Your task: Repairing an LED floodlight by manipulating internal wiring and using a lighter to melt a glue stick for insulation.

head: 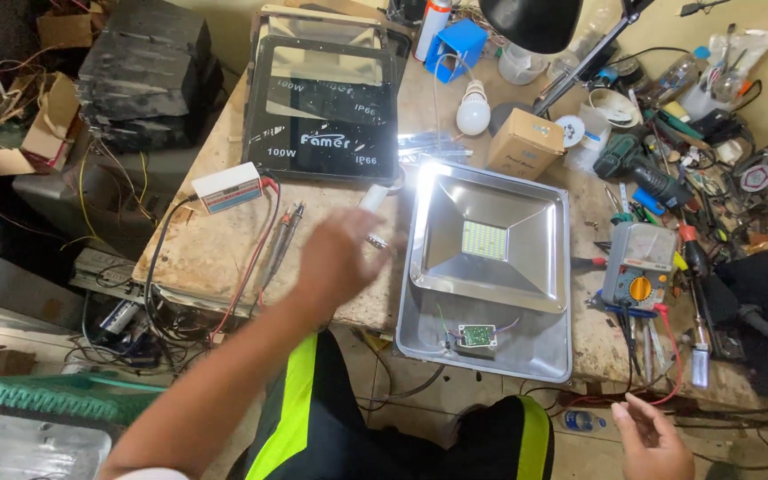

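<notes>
My left hand (341, 258) hangs over the table (215, 244), blurred, fingers loosely spread and holding nothing. It is just left of the floodlight (491, 267), which lies face up at the table's near edge with its lower end overhanging toward my knees. My right hand (655, 440) is low, below the table edge, open and empty too.

The floodlight looks like a stiff metal shell, likely fairly heavy for its bulk. Its shiny reflector would probably smear and feel slick, and the LED panel (484, 240) in the middle is the delicate part. The small circuit board (476, 336) near the lower end sits on thin wires that I judge would tear easily. So I would grip the outer rim on both long sides, keeping fingers off the reflector and board.

Probes (284, 233) and a small white meter (227, 187) lie to the left, and a glass cover frame (322, 107) lies behind.
</notes>
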